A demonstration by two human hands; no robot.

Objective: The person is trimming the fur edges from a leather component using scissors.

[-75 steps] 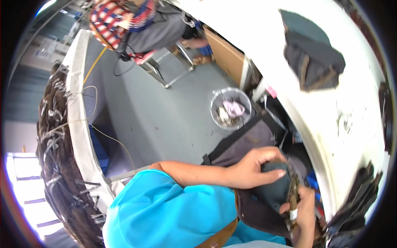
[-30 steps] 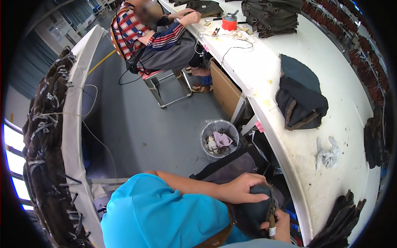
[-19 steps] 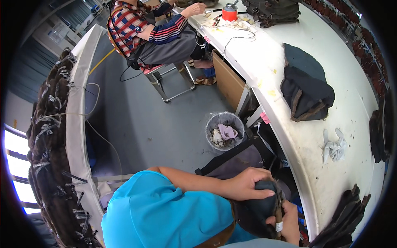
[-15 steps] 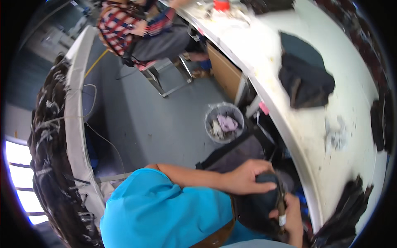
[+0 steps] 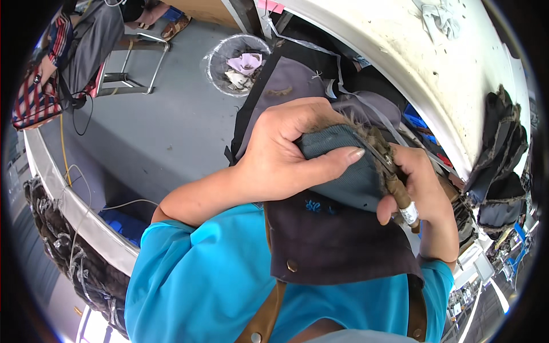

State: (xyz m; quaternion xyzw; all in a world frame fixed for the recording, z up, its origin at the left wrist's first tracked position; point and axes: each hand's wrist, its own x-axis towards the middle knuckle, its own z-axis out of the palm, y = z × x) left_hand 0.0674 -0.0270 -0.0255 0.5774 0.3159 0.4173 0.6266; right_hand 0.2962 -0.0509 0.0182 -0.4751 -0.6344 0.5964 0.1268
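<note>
My left hand point(image 5: 286, 151) grips a dark grey-green ribbed cloth piece point(image 5: 337, 163) with a brown furry edge, its thumb lying across the cloth. Closed around scissors point(image 5: 403, 200) with brown-wrapped handles and a white band is my right hand point(image 5: 426, 180). The metal blades run along the furry edge at the right of the cloth; whether they are spread I cannot tell. Both hands are in front of my chest, above the dark apron bib point(image 5: 343, 240).
At the right curves a white worktable point(image 5: 394, 46), carrying dark fur-edged pieces point(image 5: 497, 148) and a pale scrap point(image 5: 440, 22). A lined bin point(image 5: 214, 63) with scraps stands on the grey floor. Another person point(image 5: 40, 100) sits far left by a metal-legged stool point(image 5: 134, 88). Dark bundles point(image 5: 86, 280) hang at the left.
The view has swung down and to the right, so my hands appear higher and larger. Both still hold the cloth piece and scissors. The far tabletop has left the view.
</note>
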